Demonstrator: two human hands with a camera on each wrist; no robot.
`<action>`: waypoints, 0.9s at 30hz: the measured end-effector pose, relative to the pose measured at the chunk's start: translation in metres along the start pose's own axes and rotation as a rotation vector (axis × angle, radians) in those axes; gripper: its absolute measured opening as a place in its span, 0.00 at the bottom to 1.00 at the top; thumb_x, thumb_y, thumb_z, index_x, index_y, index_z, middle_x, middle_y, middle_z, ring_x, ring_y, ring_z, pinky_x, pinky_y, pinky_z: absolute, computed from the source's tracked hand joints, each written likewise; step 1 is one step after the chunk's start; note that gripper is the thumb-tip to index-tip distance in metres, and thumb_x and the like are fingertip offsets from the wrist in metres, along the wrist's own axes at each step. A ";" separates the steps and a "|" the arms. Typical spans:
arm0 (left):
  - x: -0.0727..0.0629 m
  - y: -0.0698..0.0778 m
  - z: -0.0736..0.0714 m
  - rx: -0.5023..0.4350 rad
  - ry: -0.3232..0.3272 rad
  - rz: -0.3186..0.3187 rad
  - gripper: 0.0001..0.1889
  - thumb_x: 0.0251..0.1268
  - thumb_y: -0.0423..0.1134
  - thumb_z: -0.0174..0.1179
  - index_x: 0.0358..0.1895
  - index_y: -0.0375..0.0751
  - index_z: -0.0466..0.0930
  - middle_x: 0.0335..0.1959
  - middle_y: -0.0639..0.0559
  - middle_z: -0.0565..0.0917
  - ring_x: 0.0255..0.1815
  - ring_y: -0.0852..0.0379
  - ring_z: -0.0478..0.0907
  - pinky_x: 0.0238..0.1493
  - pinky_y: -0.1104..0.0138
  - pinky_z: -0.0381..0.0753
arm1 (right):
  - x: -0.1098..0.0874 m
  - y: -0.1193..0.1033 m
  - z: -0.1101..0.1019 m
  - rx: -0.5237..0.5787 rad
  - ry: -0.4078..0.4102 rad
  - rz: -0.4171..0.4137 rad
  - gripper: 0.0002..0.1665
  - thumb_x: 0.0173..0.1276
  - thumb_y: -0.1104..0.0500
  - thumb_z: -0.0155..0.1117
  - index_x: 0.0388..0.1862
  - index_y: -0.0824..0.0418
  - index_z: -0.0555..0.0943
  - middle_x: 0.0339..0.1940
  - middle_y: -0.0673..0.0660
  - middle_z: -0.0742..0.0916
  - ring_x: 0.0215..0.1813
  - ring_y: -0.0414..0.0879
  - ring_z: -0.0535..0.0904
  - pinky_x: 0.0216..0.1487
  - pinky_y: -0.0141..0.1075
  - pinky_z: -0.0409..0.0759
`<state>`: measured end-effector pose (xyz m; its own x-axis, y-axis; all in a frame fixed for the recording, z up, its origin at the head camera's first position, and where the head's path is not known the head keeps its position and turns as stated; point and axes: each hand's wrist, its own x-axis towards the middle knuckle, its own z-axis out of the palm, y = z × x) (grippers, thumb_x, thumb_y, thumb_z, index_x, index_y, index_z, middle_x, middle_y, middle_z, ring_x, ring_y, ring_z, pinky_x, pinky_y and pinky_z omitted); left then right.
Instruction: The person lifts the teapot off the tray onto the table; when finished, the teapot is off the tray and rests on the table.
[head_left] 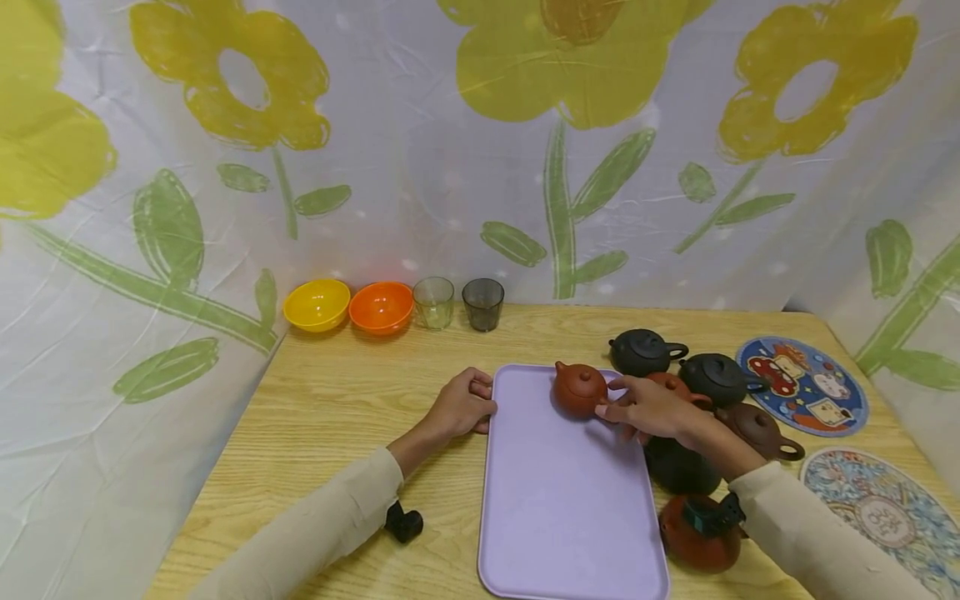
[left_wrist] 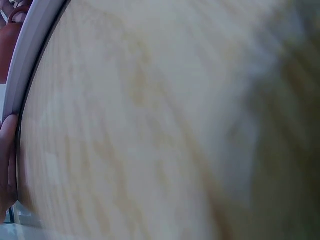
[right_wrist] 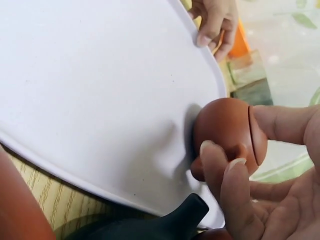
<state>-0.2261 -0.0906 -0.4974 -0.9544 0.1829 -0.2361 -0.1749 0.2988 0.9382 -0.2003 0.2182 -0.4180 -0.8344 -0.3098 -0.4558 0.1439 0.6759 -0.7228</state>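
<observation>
A small reddish-brown teapot (head_left: 579, 393) is at the far end of a lilac tray (head_left: 562, 508). My right hand (head_left: 654, 410) grips this teapot on its handle side. In the right wrist view, fingertips curl at the teapot's handle (right_wrist: 239, 151) while another digit touches the lid side. Whether the teapot's base touches the tray cannot be told. At the tray's far left edge, my left hand (head_left: 459, 406) pinches the rim, thumb over it and fingers at the outer side. The left wrist view catches only part of the left hand (left_wrist: 7, 165) beside the rim.
Several dark and brown teapots (head_left: 712, 379) crowd the tray's right side, partly behind my right arm. Two round mats (head_left: 802, 385) lie farther right. At the back left stand a yellow bowl (head_left: 317, 306), an orange bowl (head_left: 382, 308) and two glasses (head_left: 483, 305).
</observation>
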 end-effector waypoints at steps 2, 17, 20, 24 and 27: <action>0.000 0.001 0.000 -0.001 -0.002 0.002 0.22 0.56 0.26 0.62 0.56 0.34 0.73 0.43 0.42 0.77 0.33 0.55 0.81 0.27 0.61 0.89 | -0.002 0.001 0.000 -0.004 0.010 0.003 0.42 0.71 0.47 0.64 0.72 0.73 0.62 0.58 0.70 0.81 0.36 0.49 0.85 0.34 0.40 0.85; -0.004 0.005 -0.002 0.017 0.006 0.003 0.22 0.57 0.26 0.63 0.56 0.34 0.74 0.43 0.42 0.77 0.34 0.55 0.81 0.27 0.61 0.89 | 0.003 0.002 0.004 -0.042 0.011 0.008 0.24 0.77 0.50 0.58 0.57 0.69 0.76 0.48 0.62 0.83 0.32 0.48 0.85 0.34 0.39 0.87; -0.004 0.005 -0.001 0.015 0.004 -0.001 0.22 0.57 0.26 0.63 0.56 0.34 0.74 0.43 0.42 0.77 0.34 0.55 0.81 0.26 0.61 0.89 | 0.005 0.002 0.005 -0.052 0.013 0.012 0.22 0.77 0.51 0.58 0.54 0.69 0.78 0.43 0.62 0.83 0.31 0.47 0.84 0.33 0.38 0.86; -0.003 0.004 0.000 0.014 -0.003 0.000 0.21 0.57 0.25 0.63 0.56 0.34 0.73 0.43 0.42 0.77 0.34 0.55 0.81 0.27 0.61 0.89 | 0.007 0.002 0.005 -0.065 0.022 0.016 0.20 0.77 0.52 0.57 0.49 0.69 0.79 0.40 0.63 0.83 0.30 0.47 0.84 0.32 0.37 0.85; -0.002 0.003 0.000 0.019 -0.002 0.000 0.21 0.57 0.26 0.63 0.56 0.34 0.73 0.43 0.43 0.77 0.35 0.55 0.81 0.27 0.61 0.89 | 0.008 0.001 0.005 -0.072 0.023 0.016 0.19 0.77 0.52 0.57 0.47 0.69 0.80 0.39 0.62 0.82 0.30 0.47 0.84 0.31 0.37 0.85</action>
<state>-0.2243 -0.0902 -0.4939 -0.9538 0.1848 -0.2370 -0.1705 0.3165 0.9331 -0.2042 0.2130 -0.4253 -0.8443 -0.2839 -0.4545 0.1192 0.7275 -0.6757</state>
